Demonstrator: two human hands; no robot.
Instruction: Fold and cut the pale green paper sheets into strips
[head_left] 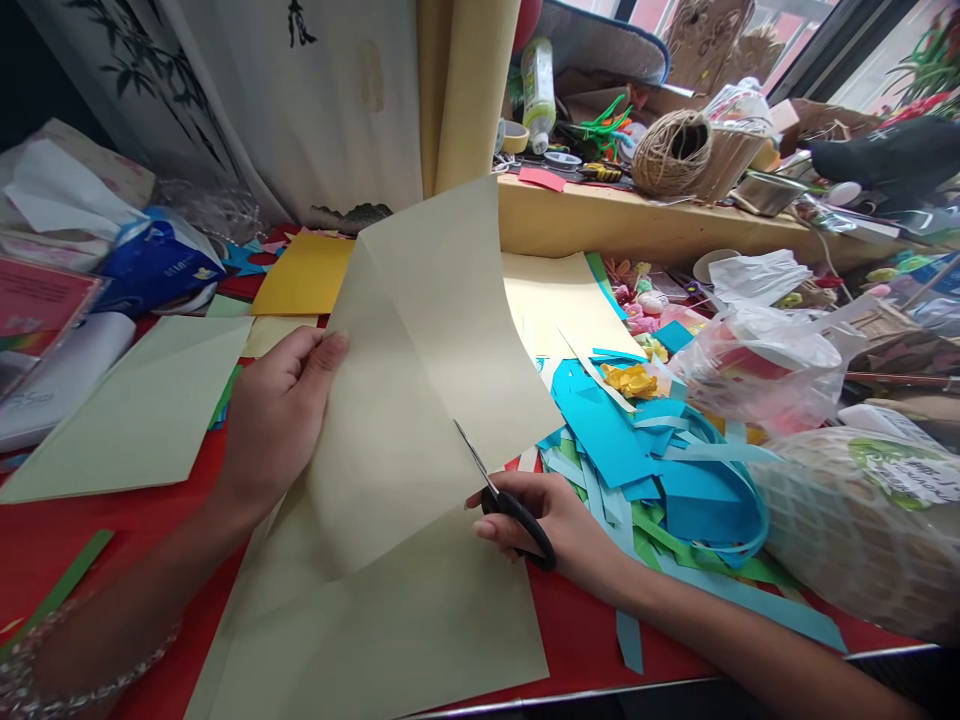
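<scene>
My left hand (274, 410) grips the left edge of a large pale cream sheet of paper (405, 400), thumb on top, and holds its upper part raised and bent. My right hand (551, 525) is closed through the black handles of a pair of scissors (499, 490). The blades point up and left into the sheet's right edge near its middle. The lower part of the sheet lies flat on the red table (45, 540).
A pale green sheet (142, 410) lies left of my hand, a yellow sheet (304, 275) behind it. Blue and green paper strips (637, 450) pile up on the right, beside plastic bags (757, 365). A wooden shelf (600, 220) holds a twine ball (671, 150) and clutter.
</scene>
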